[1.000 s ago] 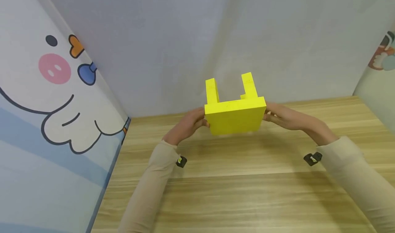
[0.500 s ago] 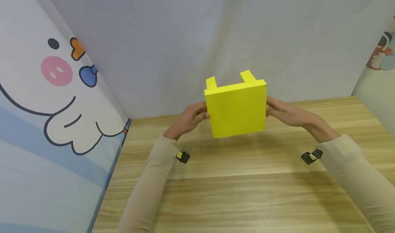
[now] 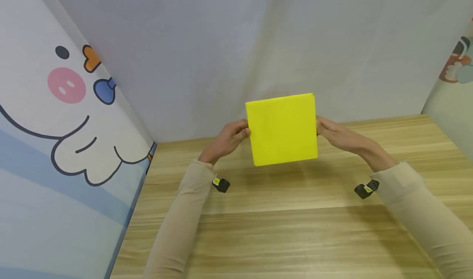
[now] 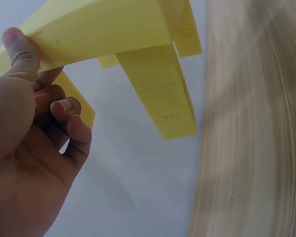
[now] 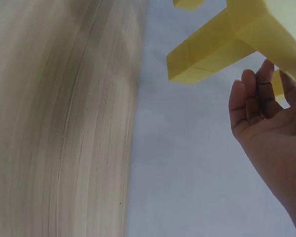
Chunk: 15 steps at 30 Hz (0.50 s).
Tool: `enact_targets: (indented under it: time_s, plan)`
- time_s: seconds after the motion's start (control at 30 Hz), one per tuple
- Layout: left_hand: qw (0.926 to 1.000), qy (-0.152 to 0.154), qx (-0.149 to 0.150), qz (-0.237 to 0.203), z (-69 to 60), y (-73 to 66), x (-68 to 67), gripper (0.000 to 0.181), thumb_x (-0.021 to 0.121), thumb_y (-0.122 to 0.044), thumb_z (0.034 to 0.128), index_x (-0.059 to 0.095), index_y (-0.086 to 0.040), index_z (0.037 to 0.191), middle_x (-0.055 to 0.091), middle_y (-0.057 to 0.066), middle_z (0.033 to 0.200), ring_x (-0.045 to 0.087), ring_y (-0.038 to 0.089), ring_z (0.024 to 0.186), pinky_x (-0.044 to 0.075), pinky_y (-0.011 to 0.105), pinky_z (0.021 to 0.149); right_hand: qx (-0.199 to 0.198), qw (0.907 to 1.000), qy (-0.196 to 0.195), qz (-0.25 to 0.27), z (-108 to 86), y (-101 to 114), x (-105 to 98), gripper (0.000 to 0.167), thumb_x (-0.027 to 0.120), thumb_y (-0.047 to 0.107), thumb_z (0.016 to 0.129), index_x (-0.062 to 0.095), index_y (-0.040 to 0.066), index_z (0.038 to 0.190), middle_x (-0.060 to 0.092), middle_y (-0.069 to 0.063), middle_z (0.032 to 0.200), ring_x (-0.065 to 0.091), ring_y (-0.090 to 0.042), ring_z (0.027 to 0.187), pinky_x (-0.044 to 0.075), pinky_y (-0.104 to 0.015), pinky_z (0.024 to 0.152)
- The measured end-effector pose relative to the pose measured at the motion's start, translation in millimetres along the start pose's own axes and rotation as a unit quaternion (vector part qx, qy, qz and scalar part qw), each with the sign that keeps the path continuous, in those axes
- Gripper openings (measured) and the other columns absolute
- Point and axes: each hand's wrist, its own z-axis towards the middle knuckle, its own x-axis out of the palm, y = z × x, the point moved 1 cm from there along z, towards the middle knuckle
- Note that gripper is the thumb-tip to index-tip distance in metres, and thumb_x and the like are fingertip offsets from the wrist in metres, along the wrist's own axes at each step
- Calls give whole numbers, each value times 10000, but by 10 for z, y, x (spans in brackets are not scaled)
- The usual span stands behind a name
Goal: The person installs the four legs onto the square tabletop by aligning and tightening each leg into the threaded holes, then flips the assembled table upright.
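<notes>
Both hands hold up a small yellow stool (image 3: 282, 130), its flat square top turned toward the head camera. My left hand (image 3: 230, 140) pinches the left edge, thumb on the rim and fingers curled behind. In the left wrist view, the stool's blocky legs (image 4: 160, 94) point away from the top, one bearing small marks. At the opposite edge my right hand (image 3: 341, 136) grips the stool, with its fingers behind the rim. The right wrist view shows a leg (image 5: 207, 49) beside that hand's bent fingers; its thumb is mostly cut off. From the head, the legs are hidden.
A wood-grain table (image 3: 281, 238) lies below the stool. Behind it stands a pale grey wall (image 3: 192, 57). Cartoon-printed panels stand at the left (image 3: 92, 147) and right (image 3: 456, 98). A black device (image 3: 221, 185) is worn at the left wrist, another (image 3: 366, 189) at the right.
The stool has been tilted so that its square top faces the head camera, and the legs have gone out of sight behind it. Both hands keep their hold on its sides.
</notes>
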Motion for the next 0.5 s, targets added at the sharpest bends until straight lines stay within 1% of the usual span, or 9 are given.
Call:
enact_targets:
  time_s: [0.1, 0.13, 0.2, 0.3, 0.4, 0.5]
  plan:
    - [9997, -87, -154, -147, 16, 10, 25, 674, 367, -691, 857, 561, -48, 909, 498, 101, 825, 450, 193, 764, 392, 293, 733, 217, 9995, -196, 76, 3, 8, 23, 530, 173, 380, 1131, 289, 171, 1605, 430, -88, 1565, 465, -211, 1388, 353, -550, 1167]
    - [9995, -105, -224, -211, 22, 11, 33, 634, 360, -677, 868, 520, -64, 866, 441, 81, 788, 416, 191, 729, 371, 293, 704, 268, 9993, -250, 105, 5, 10, 28, 549, 170, 404, 1129, 279, 171, 1614, 409, -109, 1595, 438, -259, 1430, 317, -601, 1185]
    - [9982, -153, -435, -395, 30, 19, 48, 557, 360, -628, 898, 490, -91, 826, 406, 41, 752, 388, 183, 686, 358, 288, 673, 411, 9984, -357, 138, 6, 13, 33, 586, 171, 454, 1121, 258, 170, 1626, 371, -138, 1633, 399, -344, 1467, 263, -659, 1201]
    - [9944, -219, -802, -654, 30, 29, 65, 478, 360, -533, 971, 483, -101, 806, 407, 32, 739, 381, 188, 681, 348, 289, 685, 619, 9969, -398, 274, 25, 21, 32, 612, 178, 503, 1110, 287, 179, 1617, 366, -131, 1639, 380, -392, 1475, 227, -679, 1212]
    - [9897, -260, -1117, -856, 30, 58, 79, 460, 346, -443, 1049, 495, -70, 826, 412, 37, 748, 390, 199, 705, 344, 306, 717, 789, 9951, -423, 420, 55, 28, 25, 632, 165, 546, 1098, 354, 188, 1583, 421, -101, 1594, 400, -364, 1459, 220, -661, 1224]
    - [9843, -286, -1346, -1103, 46, 90, 97, 462, 335, -402, 1088, 494, -43, 846, 421, 22, 773, 415, 192, 752, 358, 312, 753, 886, 9935, -483, 519, 86, 24, 20, 658, 148, 586, 1084, 414, 189, 1538, 478, -88, 1531, 419, -334, 1441, 231, -633, 1229]
